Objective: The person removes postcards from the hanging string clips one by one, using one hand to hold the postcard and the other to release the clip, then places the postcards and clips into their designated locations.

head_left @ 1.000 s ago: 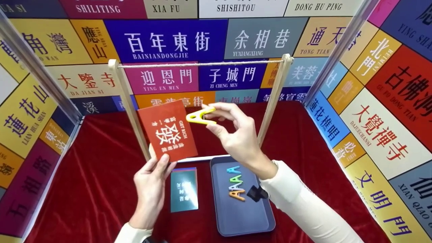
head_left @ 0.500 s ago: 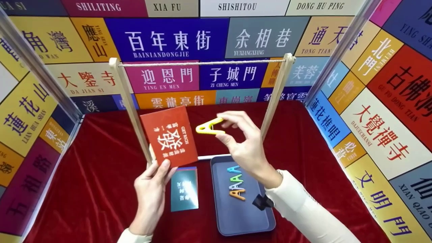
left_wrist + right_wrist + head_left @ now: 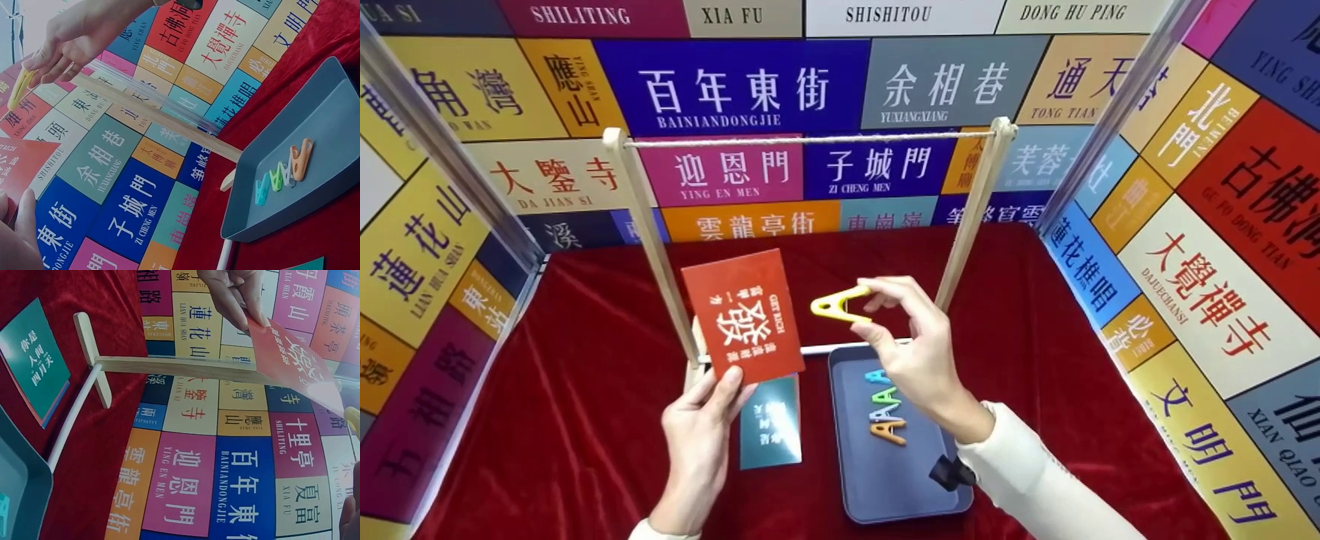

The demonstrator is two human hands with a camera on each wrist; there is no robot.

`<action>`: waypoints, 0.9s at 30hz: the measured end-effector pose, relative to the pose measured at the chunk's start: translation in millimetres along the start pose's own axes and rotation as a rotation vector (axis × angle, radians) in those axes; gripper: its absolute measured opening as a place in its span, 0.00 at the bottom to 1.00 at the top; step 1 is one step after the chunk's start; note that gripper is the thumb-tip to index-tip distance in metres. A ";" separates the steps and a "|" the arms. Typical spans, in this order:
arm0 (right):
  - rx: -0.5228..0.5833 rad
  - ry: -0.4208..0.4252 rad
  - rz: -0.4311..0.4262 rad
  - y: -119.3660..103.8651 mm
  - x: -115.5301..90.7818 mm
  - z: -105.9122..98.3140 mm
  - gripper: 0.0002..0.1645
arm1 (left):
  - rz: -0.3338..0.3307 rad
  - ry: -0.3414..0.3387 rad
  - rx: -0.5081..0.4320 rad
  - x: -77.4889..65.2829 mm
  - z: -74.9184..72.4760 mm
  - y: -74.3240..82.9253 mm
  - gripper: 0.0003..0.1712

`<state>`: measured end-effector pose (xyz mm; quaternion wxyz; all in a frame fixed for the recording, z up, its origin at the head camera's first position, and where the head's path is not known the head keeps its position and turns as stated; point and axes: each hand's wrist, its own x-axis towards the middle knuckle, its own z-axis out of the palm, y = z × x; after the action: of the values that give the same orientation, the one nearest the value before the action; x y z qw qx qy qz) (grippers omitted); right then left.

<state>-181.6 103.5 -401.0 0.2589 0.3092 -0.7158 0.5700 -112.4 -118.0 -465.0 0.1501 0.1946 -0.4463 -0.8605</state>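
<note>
In the head view, my left hand (image 3: pixel 697 431) holds a red card (image 3: pixel 739 319) by its lower edge, thumb in front. The card, printed with white characters and "GET RICH", stands slightly tilted. To its right, my right hand (image 3: pixel 919 349) pinches the two handle ends of a yellow clothespin (image 3: pixel 840 295), whose tip points at the card but is apart from it. The left wrist view also shows the yellow clothespin (image 3: pixel 21 89) between thumb and fingers. Behind both hands stands a wooden frame (image 3: pixel 654 244) with a rope (image 3: pixel 817 140) strung across its top.
A dark blue-grey tray (image 3: pixel 904 484) on the red cloth holds several clothespins, an orange one (image 3: pixel 888 431) nearest. Beside it lies a small stack of cards (image 3: pixel 770 431), teal on top. Printed panels (image 3: pixel 742 86) enclose the back and sides.
Both hands have come down, the left with the red card, the right with the yellow clothespin. My right hand has also shifted rightward, so the gap between clothespin and card is wider.
</note>
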 end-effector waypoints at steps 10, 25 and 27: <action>-0.011 0.009 -0.027 6.7 -19.6 -4.5 0.31 | -0.012 0.021 0.038 -1.0 -7.9 -3.5 0.13; -0.073 0.058 -0.002 19.9 -48.0 -15.9 0.29 | -0.051 0.041 0.092 -5.1 -23.8 -8.2 0.12; -0.071 0.060 -0.009 20.5 -51.4 -16.9 0.30 | -0.051 0.043 0.097 -5.0 -25.1 -8.6 0.13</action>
<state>-161.8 130.8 -448.0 0.2936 0.2858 -0.7261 0.5522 -96.9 -128.9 -484.3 0.1279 0.2314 -0.4791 -0.8370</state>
